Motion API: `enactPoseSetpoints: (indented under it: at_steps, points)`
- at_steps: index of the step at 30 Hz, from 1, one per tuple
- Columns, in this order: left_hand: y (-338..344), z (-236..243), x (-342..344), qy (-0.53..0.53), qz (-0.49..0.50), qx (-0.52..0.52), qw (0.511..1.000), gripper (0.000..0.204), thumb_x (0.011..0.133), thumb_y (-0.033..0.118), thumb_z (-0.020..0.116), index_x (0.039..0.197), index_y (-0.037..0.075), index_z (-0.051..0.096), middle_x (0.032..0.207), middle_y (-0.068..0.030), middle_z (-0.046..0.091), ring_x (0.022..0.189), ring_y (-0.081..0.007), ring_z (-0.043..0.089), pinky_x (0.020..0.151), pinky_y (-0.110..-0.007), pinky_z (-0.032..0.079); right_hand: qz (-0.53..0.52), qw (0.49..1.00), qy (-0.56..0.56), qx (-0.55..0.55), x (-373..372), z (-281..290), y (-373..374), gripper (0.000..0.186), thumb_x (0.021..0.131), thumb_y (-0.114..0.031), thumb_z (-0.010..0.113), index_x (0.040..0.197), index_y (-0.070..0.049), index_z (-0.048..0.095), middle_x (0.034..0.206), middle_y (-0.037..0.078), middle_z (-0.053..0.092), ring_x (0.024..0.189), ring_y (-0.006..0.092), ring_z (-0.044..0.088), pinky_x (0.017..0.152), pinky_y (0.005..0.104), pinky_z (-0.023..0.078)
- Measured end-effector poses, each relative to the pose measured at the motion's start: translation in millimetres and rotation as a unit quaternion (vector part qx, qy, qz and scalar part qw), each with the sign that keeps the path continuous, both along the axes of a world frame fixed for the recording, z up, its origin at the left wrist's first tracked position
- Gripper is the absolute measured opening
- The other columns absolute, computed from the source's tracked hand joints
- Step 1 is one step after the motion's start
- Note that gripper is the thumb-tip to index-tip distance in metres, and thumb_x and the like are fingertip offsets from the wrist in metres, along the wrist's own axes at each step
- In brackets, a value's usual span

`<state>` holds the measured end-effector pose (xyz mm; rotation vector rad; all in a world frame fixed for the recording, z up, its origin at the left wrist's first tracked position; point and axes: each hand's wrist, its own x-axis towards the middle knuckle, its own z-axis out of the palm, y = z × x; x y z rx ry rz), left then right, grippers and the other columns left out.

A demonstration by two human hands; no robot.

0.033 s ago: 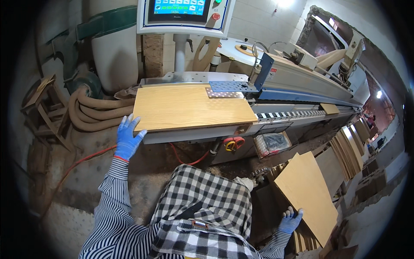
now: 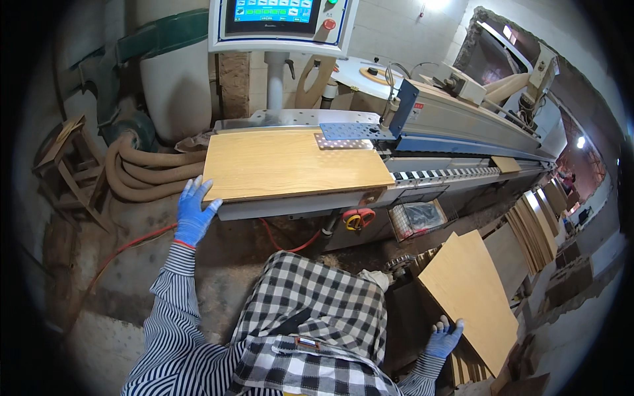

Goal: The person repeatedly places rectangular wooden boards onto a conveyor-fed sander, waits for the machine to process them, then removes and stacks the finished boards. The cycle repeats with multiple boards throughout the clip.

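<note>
One panel [image 2: 290,165], long axis left-right, lies right of nearer left hand [image 2: 197,203], splayed at its corner; right hand [image 2: 444,338] loosely spread.

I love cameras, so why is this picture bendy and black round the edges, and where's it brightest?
Head view: the wide fisheye lens curves the stacked boards near the rim and leaves black corners; head view: the screen glows and a lamp glares; head view: the left hand looks fairly clear.

At nine o'clock, a glove [image 2: 195,212] is showing blue. At eleven, a board [image 2: 284,165] is showing yellow-tan; at six, a garment [image 2: 317,294], black-and-white checks.
</note>
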<state>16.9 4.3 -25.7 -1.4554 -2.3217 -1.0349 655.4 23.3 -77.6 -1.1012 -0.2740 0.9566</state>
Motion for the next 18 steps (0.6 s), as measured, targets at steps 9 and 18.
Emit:
enactPoseSetpoints:
  at_steps: [9, 18]
  points:
    - [-10, 0, -10, -0.094, -0.048, 0.036, 0.994, 0.048, 0.081, 0.021, 0.072, 0.126, 0.007, 0.058, 0.137, -0.0148, 0.050, 0.132, -0.0302, 0.039, 0.110, -0.039, 0.032, -0.126, 0.992, 0.014, -0.027, -10, 14, -7, 0.064, 0.076, -0.060, 0.066, 0.121, -0.020, 0.046, 0.097, 0.009, 0.050, 0.077, 0.0182, 0.047, 0.065, 0.0283, 0.044]
    - [5, -3, -5, -0.078, -0.058, 0.051, 0.994, 0.052, 0.076, 0.022, 0.075, 0.124, 0.007, 0.060, 0.131, -0.0135, 0.056, 0.132, -0.0299, 0.039, 0.110, -0.040, 0.031, -0.178, 0.981, 0.072, 0.027, 46, -15, -7, 0.059, 0.079, -0.056, 0.066, 0.122, -0.016, 0.054, 0.119, 0.003, 0.057, 0.097, 0.0181, 0.053, 0.076, 0.0326, 0.042]
